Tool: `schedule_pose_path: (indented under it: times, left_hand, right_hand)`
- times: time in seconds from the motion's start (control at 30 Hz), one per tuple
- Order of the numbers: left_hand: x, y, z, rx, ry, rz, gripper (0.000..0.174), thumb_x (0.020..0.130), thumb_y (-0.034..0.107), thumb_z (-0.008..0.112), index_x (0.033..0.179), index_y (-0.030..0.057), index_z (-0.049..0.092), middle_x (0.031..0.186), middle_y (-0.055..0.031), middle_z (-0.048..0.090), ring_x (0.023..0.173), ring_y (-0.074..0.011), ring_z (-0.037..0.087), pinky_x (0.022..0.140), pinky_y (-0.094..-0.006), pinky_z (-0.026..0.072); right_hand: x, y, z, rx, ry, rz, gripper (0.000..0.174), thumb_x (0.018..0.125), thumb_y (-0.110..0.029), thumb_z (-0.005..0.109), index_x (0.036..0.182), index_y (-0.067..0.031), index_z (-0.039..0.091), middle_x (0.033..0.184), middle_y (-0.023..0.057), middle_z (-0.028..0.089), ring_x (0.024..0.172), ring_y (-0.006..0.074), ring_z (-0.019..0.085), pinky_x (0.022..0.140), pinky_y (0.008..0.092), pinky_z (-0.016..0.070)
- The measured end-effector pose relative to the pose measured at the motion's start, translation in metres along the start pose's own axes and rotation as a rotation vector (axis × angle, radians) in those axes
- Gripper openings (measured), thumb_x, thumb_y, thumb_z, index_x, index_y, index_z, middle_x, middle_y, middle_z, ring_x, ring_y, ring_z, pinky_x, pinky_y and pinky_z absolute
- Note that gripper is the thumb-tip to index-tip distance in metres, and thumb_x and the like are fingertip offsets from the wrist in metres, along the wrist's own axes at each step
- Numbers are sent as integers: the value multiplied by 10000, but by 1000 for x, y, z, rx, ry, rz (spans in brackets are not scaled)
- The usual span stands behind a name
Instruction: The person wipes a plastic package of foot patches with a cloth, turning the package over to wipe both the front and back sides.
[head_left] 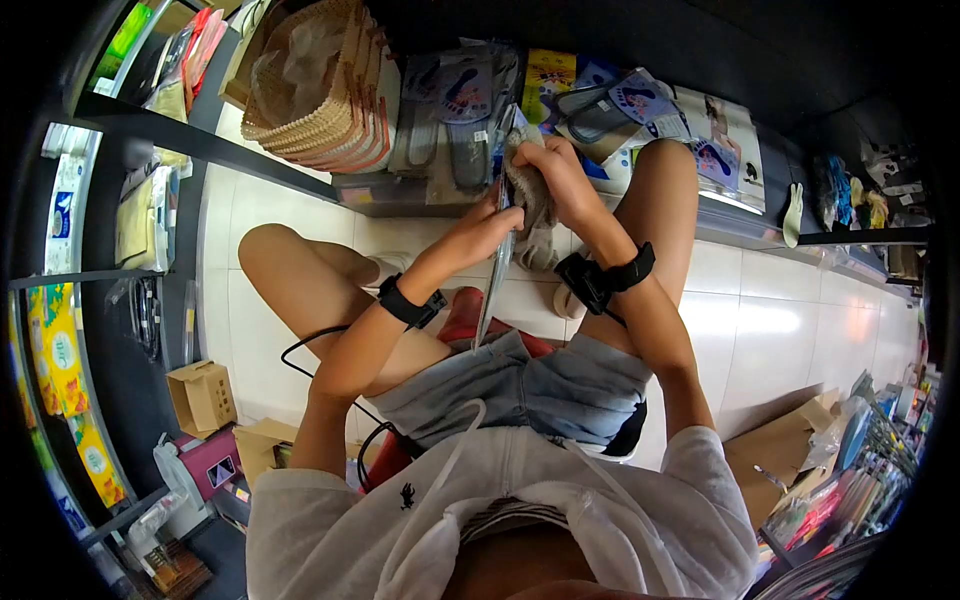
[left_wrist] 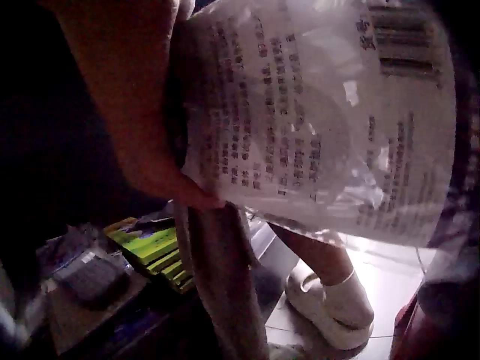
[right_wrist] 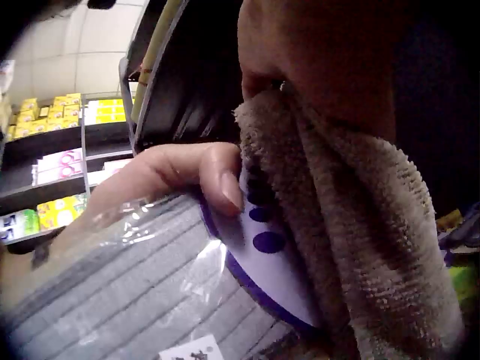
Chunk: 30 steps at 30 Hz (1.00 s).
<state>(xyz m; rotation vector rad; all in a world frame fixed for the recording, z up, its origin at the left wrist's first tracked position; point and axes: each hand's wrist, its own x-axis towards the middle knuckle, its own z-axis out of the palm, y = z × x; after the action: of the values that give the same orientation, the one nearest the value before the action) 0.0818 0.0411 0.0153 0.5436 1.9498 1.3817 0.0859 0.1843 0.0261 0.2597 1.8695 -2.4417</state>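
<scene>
My left hand (head_left: pixel 488 232) grips a clear plastic packet of insoles (right_wrist: pixel 142 274), its thumb (right_wrist: pixel 228 187) lying on the purple-and-white footprint card. Grey ribbed material shows through the plastic. The packet's back, with printed text and a barcode, fills much of the left wrist view (left_wrist: pixel 300 127). In the head view the packet stands nearly edge-on between my knees. My right hand (head_left: pixel 562 182) holds a bunched grey-beige cloth (right_wrist: pixel 360 232) against the card end of the packet. The cloth hangs down below the fingers (left_wrist: pixel 221 277).
On the low shelf ahead stand nested woven baskets (head_left: pixel 320 100), more bagged insoles (head_left: pixel 465 115) and a yellow packet (head_left: pixel 550 80). Shelves of goods (head_left: pixel 60 350) rise at left. Cardboard boxes (head_left: pixel 200 398) stand on the left and right. White floor tiles (head_left: pixel 715 300) run beneath me.
</scene>
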Motion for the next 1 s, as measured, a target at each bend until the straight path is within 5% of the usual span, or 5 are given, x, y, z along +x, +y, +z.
schedule_pose_path:
  times: [0.17,0.23,0.63,0.73,1.0]
  left_hand:
    - [-5,2,-1,-57,78,123,254,740,246,422,675,9,485,645,-31,473,605,-117,425,593,-252,344]
    - [-15,25,-6,-171,48,-93,170,720,167,434,778,8,437,725,-69,432,691,-144,406,635,-263,350]
    - [0,2,-9,-88,16,-103,248,755,228,411,705,-2,488,699,-56,481,682,-119,434,662,-233,343]
    - [-8,14,-9,-273,-2,-16,321,717,143,435,1011,21,396,820,-58,442,773,-140,415,704,-256,360]
    - [-3,12,-17,-329,30,-30,430,767,287,445,1107,31,381,973,-72,430,885,-139,427,777,-252,350]
  right_hand:
    - [8,-3,-9,46,120,79,175,699,-146,492,622,10,512,630,31,498,559,88,433,517,224,346]
    - [8,0,-10,59,129,110,171,699,-135,486,590,-4,506,645,19,487,581,79,416,537,221,343]
    - [8,6,-3,-60,32,20,210,698,-192,512,632,8,525,595,23,501,524,99,422,502,233,342]
    - [19,8,-14,-20,192,46,210,709,-189,503,658,12,534,616,37,519,500,107,423,474,243,342]
    - [-2,13,6,-55,-95,-8,189,713,-169,507,660,10,538,645,24,523,574,102,462,561,233,374]
